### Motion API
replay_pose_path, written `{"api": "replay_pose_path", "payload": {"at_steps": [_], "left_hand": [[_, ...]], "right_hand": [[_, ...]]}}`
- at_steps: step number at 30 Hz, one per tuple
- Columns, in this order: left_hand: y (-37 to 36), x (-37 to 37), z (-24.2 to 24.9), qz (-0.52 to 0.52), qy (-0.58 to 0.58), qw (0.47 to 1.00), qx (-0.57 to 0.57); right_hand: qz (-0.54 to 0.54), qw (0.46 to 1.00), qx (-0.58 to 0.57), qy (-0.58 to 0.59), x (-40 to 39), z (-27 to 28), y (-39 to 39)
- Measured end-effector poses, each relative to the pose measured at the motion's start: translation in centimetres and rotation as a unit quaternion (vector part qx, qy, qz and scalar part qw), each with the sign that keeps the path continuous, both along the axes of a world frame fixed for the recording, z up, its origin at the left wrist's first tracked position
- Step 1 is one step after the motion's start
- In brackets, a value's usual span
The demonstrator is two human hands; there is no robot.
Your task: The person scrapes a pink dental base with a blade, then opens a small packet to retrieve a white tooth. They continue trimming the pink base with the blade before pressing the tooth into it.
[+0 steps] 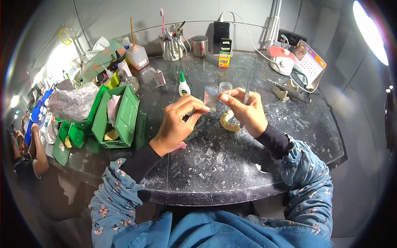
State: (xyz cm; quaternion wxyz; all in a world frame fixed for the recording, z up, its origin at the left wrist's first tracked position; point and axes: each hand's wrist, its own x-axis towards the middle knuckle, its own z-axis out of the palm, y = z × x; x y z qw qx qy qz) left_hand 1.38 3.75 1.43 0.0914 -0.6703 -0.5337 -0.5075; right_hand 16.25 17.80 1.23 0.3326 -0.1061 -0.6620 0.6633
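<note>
A small clear plastic bag (210, 94) is between my hands, above the table. My left hand (175, 123) pinches near its lower left corner. My right hand (247, 110) has thumb and forefinger pressed together at the bag's right side. A slim metal hand tool (247, 96) with a ridged grip is also tucked between the right fingers, pointing up. Below that hand lies a cream-yellow, horseshoe-shaped dental cast (228, 122). A small clear cup (225, 86) stands just behind the right fingertips. Behind my left hand is a white bottle with a green cap (184, 87).
Green bins (134, 113) stand at left, near crumpled paper (74, 103). Behind are a metal jug of tools (173, 47), a yellow-black box (224, 53) and a phone. A handpiece (289, 90) and calendar (310, 62) are at right. Another person's arm (39, 153) shows far left.
</note>
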Motion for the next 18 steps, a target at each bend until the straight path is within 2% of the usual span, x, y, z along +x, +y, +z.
{"api": "replay_pose_path", "payload": {"at_steps": [3,6,11,14,15,16,18], "left_hand": [[-0.6,0.0,-0.1,-0.012,0.033,0.999,0.023],[-0.7,-0.1,-0.2,-0.014,0.036,0.999,0.031],[-0.7,-0.5,-0.3,-0.014,0.03,0.998,0.058],[-0.9,-0.5,0.0,-0.009,0.014,0.998,0.068],[-0.9,-0.4,0.0,-0.01,0.009,0.997,0.071],[-0.9,-0.5,0.0,-0.011,0.005,0.998,0.069],[-0.9,-0.7,-0.2,-0.014,0.001,0.998,0.066]], "right_hand": [[0.019,0.999,0.031,-0.034,0.6,0.7,-0.5],[0.025,0.993,0.091,0.071,0.1,0.4,-0.7],[0.048,0.983,0.151,0.093,0.8,0.9,-1.1],[0.048,0.975,0.214,0.034,1.6,1.9,-2.2],[0.062,0.961,0.255,0.081,1.1,1.3,-2.1],[0.036,0.931,0.355,0.077,1.0,1.4,-1.9],[0.004,0.925,0.375,0.061,0.8,1.4,-2.4]]}}
